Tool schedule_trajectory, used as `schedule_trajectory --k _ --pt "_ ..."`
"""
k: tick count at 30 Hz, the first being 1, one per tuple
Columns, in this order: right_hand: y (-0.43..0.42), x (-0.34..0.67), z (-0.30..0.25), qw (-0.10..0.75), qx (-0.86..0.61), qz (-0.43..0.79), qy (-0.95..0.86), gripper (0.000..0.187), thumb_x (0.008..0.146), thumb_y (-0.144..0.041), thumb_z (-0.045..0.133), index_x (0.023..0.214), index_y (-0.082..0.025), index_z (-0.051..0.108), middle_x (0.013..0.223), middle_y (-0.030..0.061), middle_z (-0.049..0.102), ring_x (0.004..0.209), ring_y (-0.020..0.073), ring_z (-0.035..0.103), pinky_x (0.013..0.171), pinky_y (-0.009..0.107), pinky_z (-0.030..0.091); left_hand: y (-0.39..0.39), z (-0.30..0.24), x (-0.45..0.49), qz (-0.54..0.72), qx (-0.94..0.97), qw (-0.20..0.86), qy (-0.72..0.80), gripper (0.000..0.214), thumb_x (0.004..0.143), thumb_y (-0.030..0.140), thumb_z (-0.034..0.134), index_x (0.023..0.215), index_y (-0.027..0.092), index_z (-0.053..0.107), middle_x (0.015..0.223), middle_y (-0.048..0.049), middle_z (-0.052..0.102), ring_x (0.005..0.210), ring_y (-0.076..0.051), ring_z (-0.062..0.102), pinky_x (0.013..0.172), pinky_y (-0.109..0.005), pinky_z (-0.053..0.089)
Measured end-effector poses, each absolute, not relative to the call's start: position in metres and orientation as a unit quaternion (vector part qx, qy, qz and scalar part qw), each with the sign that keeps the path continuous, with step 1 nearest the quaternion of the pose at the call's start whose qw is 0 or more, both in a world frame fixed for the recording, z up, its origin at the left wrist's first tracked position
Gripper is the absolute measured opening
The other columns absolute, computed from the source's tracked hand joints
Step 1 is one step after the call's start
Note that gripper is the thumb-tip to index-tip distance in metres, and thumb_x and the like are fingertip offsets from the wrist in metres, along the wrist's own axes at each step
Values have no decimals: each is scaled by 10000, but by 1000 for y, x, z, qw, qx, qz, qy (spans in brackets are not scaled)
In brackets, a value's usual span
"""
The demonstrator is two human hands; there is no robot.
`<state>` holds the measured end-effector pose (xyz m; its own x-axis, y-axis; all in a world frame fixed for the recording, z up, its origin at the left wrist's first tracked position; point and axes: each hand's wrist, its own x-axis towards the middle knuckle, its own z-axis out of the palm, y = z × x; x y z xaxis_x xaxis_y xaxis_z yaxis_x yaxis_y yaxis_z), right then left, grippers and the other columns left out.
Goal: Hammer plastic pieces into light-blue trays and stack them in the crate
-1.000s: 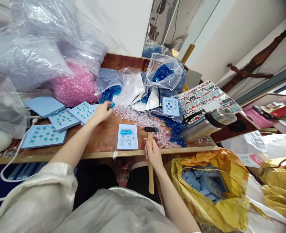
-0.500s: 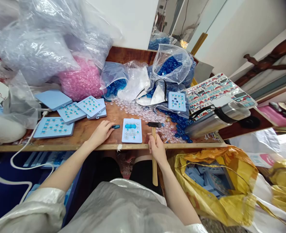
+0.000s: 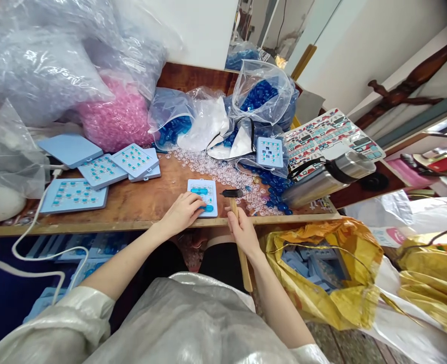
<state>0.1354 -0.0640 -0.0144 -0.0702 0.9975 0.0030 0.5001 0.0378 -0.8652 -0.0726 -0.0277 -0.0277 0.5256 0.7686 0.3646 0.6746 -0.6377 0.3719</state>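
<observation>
On the table's front part lies a light blue plastic panel point(image 3: 212, 186) with small clear pieces and a blue translucent strip point(image 3: 199, 191) across its upper half. My left hand point(image 3: 183, 210) is over the panel's lower left, its fingers closed on a second blue translucent piece point(image 3: 208, 208) that rests against the panel. To the right of the panel, my right hand point(image 3: 242, 228) grips the wooden handle of a hammer point(image 3: 234, 205). The hammer's dark head is level with the panel, close above the tabletop. My left fingers hide part of the panel.
Several similar panels point(image 3: 73, 196) lie at the left. Behind are clear discs point(image 3: 223, 169), dark blue pieces point(image 3: 278, 194), bags of blue parts point(image 3: 261, 96) and pink parts point(image 3: 115, 114). A steel flask point(image 3: 325, 182) lies right; a yellow sack point(image 3: 284, 283) holds panels below.
My left hand has moved right from the bare tabletop to the panel, bringing the blue piece onto its lower part. The hammer stays in my right hand. The view has shifted slightly.
</observation>
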Motion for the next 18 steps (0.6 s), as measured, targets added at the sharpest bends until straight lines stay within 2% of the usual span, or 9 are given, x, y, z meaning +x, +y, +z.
schedule_trajectory --k 5,9,15,18 --pt "-81 133 12 286 -573 345 -687 330 892 -392 345 1081 -186 521 653 2 559 624 157 539 583 239 387 -30 -25 -74 257 859 119 426 153 859 272 480 946 183 570 950 -64 584 938 -202 487 818 -351 394" --pt "-86 128 18 277 -558 324 -712 308 905 -376 332 1061 -187 520 755 23 599 693 163 559 650 244 384 -29 -27 -73 264 856 116 429 157 860 260 475 954 188 578 959 -68 580 945 -202 482 838 -366 388" --pt "-82 124 3 176 -596 311 -719 248 902 -353 329 956 -202 518 742 36 603 691 188 562 620 252 357 -31 -34 -72 281 855 111 421 168 872 249 447 934 176 584 942 -78 559 940 -203 468 832 -370 411" --pt "-79 128 1 232 -589 313 -708 273 907 -365 314 979 -202 521 750 27 592 691 175 553 632 252 368 -29 -28 -74 293 849 128 421 158 857 267 476 935 185 587 942 -76 550 929 -201 476 831 -369 423"
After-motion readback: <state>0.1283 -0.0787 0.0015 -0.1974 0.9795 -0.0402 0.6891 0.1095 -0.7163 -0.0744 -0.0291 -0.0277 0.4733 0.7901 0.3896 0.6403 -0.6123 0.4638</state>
